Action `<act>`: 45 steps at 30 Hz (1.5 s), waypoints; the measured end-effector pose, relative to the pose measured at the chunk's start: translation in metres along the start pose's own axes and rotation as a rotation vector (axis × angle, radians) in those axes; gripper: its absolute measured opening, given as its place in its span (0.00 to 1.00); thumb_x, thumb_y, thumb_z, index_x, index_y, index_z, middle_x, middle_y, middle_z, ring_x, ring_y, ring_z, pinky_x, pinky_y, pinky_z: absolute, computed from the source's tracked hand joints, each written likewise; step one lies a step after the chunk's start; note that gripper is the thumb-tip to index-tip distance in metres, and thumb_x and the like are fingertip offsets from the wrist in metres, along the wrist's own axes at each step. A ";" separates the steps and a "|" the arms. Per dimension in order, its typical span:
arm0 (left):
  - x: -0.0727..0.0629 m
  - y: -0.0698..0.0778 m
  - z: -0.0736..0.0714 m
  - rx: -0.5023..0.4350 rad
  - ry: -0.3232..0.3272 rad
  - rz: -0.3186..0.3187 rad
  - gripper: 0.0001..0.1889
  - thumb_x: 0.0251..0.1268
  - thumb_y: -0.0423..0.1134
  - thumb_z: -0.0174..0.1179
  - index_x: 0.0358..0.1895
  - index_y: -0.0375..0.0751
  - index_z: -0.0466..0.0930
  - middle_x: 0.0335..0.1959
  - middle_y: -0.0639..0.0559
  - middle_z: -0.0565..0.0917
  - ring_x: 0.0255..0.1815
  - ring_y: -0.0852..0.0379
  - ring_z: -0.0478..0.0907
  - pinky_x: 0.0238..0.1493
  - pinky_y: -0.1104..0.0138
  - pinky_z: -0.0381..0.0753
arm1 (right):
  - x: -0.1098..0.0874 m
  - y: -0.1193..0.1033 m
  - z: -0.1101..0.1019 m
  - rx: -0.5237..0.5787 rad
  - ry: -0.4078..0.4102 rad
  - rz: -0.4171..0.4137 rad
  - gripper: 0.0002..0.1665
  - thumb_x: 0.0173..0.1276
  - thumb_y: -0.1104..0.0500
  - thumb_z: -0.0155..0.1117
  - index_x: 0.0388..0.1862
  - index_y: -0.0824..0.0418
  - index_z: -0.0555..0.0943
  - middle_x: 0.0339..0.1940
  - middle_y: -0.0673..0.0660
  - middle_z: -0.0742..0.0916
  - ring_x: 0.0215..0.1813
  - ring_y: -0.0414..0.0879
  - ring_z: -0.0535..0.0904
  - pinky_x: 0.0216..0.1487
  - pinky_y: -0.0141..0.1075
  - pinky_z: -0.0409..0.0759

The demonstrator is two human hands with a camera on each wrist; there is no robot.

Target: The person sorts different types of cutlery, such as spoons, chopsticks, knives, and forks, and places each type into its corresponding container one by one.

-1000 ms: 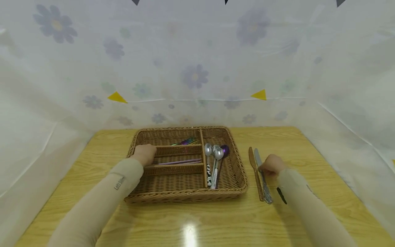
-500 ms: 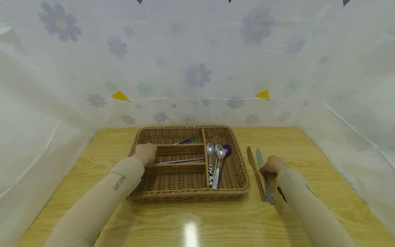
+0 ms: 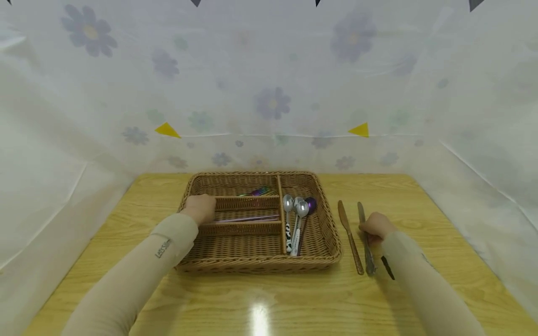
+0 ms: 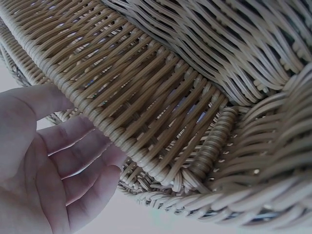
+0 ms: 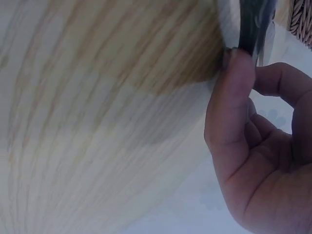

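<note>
At the left end of the wicker cutlery basket [image 3: 252,267], my left hand [image 3: 201,208] grips a divider wall. The left wrist view shows the thumb and fingers of this hand [image 4: 63,161] curled at the divider's wrapped rim [image 4: 105,129]; some fingertips are hidden. To the right of the basket, my right hand [image 3: 377,225] pinches a silver table knife [image 3: 369,259] between thumb and forefinger. In the right wrist view the knife [image 5: 254,27] stands above the thumb tip. A copper-coloured table knife [image 3: 350,235] lies on the table between that hand and the basket.
Several spoons [image 3: 301,209] lie in the basket's right compartment. Rainbow-coloured forks [image 3: 258,192] are in the back compartment, thin purple sticks [image 3: 248,219] in the middle one. A narrow dark thing [image 3: 388,268] lies by the right sleeve. Pale flowered sheeting [image 3: 269,93] surrounds the wooden table [image 3: 201,308].
My right hand has drawn the silver knife to the right, away from the copper-coloured one, and its handle has turned. My left hand keeps its place on the basket.
</note>
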State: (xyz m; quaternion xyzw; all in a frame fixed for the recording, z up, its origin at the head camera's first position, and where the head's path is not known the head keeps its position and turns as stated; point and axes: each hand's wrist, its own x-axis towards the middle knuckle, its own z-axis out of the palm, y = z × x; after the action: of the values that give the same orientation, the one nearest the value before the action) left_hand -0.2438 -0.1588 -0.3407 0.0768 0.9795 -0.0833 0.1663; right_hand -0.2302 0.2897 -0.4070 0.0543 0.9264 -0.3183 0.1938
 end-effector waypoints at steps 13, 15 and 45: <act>0.001 0.008 -0.007 -0.159 0.054 0.061 0.13 0.69 0.42 0.52 0.29 0.40 0.79 0.22 0.48 0.79 0.17 0.59 0.68 0.23 0.64 0.69 | 0.001 -0.014 -0.021 0.053 -0.044 -0.032 0.14 0.61 0.64 0.47 0.23 0.70 0.77 0.15 0.52 0.78 0.17 0.40 0.76 0.26 0.36 0.81; 0.001 0.010 -0.007 -0.176 0.067 0.072 0.12 0.69 0.43 0.52 0.32 0.40 0.79 0.19 0.50 0.77 0.16 0.60 0.67 0.21 0.66 0.68 | 0.000 -0.020 -0.025 0.067 -0.056 -0.043 0.15 0.63 0.63 0.47 0.24 0.70 0.78 0.15 0.52 0.78 0.18 0.40 0.75 0.27 0.35 0.81; -0.014 0.098 -0.011 -1.105 -0.207 0.287 0.18 0.72 0.43 0.48 0.48 0.30 0.79 0.38 0.39 0.84 0.32 0.52 0.82 0.40 0.60 0.82 | -0.002 -0.124 -0.008 0.368 -0.203 -0.093 0.10 0.71 0.61 0.48 0.38 0.67 0.73 0.17 0.49 0.77 0.20 0.37 0.75 0.31 0.32 0.80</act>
State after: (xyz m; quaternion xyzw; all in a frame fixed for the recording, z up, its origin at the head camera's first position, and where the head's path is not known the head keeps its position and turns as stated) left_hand -0.2169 -0.0631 -0.3393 0.1021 0.8359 0.4569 0.2864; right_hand -0.2585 0.1964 -0.3296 0.0136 0.8298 -0.4944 0.2583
